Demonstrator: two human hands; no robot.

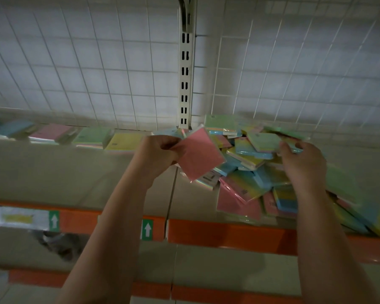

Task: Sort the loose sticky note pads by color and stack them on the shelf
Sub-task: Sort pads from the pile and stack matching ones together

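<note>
Left hand (157, 155) is clenching a pink pad (201, 157), fingers curled round its near corner, and there is at least one more wrapped pad tucked behind it, glossy edges peeking out below. The pink pad is flat, square, sheathed in shiny clear film, tilting like a diamond above the cream shelf (75, 172). Over on the other side, the right hand (303, 163) is reaching into the loose pile (255, 172), fingers bent over a green-topped pad, thumb touching its edge; whether it is truly gripping is hard to tell through the blur. That pile is sprawling across the right half of the shelf, pads in pink, blue, yellow and green lying at all angles, film catching the light. Along the back left, sorted stacks are sitting in a row: a blue stack (11, 128), a pink stack (53, 132), a green stack (92, 136) and a yellow stack (123, 142). Behind them a white wire grid (86, 73) is rising, with a slotted metal post (184, 73) in the middle, and an orange strip (228, 234) is edging the shelf front
</note>
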